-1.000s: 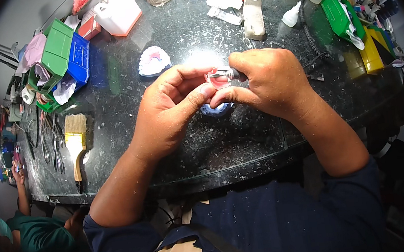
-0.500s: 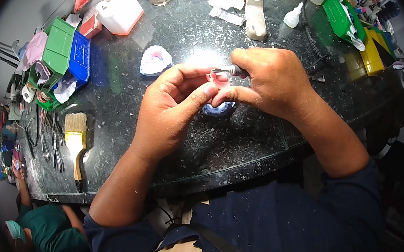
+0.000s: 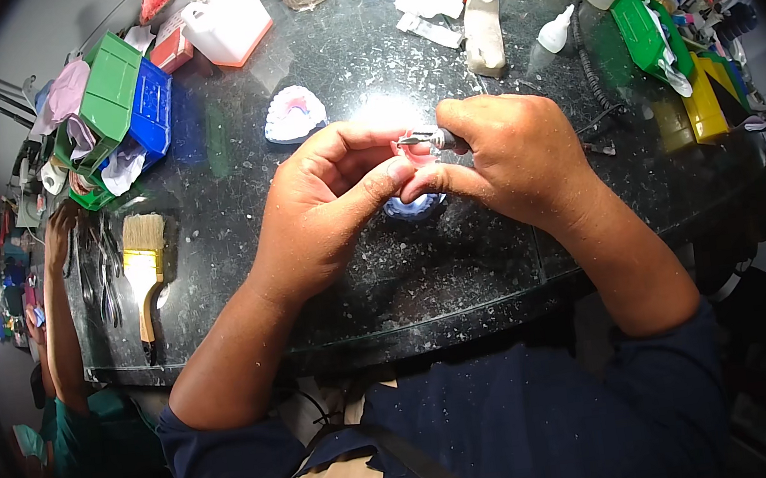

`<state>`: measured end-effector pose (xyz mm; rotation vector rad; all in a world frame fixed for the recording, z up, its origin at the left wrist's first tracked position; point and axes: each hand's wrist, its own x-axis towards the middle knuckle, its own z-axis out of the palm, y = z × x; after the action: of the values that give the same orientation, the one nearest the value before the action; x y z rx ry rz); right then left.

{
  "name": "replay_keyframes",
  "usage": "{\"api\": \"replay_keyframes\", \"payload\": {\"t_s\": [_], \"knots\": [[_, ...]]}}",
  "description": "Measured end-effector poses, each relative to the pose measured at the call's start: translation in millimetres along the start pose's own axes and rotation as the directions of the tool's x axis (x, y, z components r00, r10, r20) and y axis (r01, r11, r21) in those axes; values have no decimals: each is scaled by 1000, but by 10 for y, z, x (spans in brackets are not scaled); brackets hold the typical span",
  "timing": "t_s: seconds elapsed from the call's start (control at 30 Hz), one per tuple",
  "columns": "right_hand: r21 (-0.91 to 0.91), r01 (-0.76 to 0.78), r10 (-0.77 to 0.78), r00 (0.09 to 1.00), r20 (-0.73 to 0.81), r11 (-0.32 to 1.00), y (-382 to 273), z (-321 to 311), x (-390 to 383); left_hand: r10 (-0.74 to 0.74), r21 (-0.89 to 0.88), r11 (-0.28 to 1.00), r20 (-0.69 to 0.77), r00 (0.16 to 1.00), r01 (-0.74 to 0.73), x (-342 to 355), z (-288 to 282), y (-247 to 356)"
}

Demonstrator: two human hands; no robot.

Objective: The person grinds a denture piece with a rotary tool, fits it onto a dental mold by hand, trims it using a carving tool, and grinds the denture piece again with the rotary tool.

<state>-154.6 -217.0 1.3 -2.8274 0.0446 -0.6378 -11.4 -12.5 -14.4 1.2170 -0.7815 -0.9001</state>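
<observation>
My left hand [image 3: 323, 208] pinches a small pink dental plate [image 3: 414, 155] between thumb and fingers. My right hand [image 3: 515, 158] grips a grey metal handpiece [image 3: 439, 138] whose tip lies at the plate, with my right thumb at the plate's lower side. A blue dental model [image 3: 414, 208] rests on the dark bench beneath both hands, partly covered by them. Behind, slightly left, sits a white dental model [image 3: 294, 114] with pink in its middle.
Brush [image 3: 145, 283] and pliers [image 3: 103, 271] lie left; green [image 3: 105, 82], blue [image 3: 146, 110] and yellow [image 3: 705, 98] bins line both sides. Canister [image 3: 221, 21], squeeze bottle [image 3: 556, 29] and pale block [image 3: 483, 34] stand behind. A co-worker's arm [image 3: 60, 304] reaches over the left side.
The co-worker has reached forward onto the bench's left side, toward the pliers and bins. My hands stay almost in place, with slight shifts of the handpiece at the plate.
</observation>
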Motion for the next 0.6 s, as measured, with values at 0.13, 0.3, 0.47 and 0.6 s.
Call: {"api": "replay_keyframes", "payload": {"t_s": [0.13,0.3,0.47,0.6], "knots": [[-7,-28,28,1000,-13,1000,-17,-36,10,-4,-23,1000,-18,1000,4,0,4,3],[25,-16,17,999,-44,1000,-5,10,3,6,-53,999,-25,1000,-7,-4,6,-12],[23,-19,20,999,-31,1000,-14,18,2,20,-69,997,-24,1000,-21,-2,16,-11],[28,-8,9,999,-46,1000,-4,43,-9,8,-64,998,-23,1000,-9,3,8,-16]]}}
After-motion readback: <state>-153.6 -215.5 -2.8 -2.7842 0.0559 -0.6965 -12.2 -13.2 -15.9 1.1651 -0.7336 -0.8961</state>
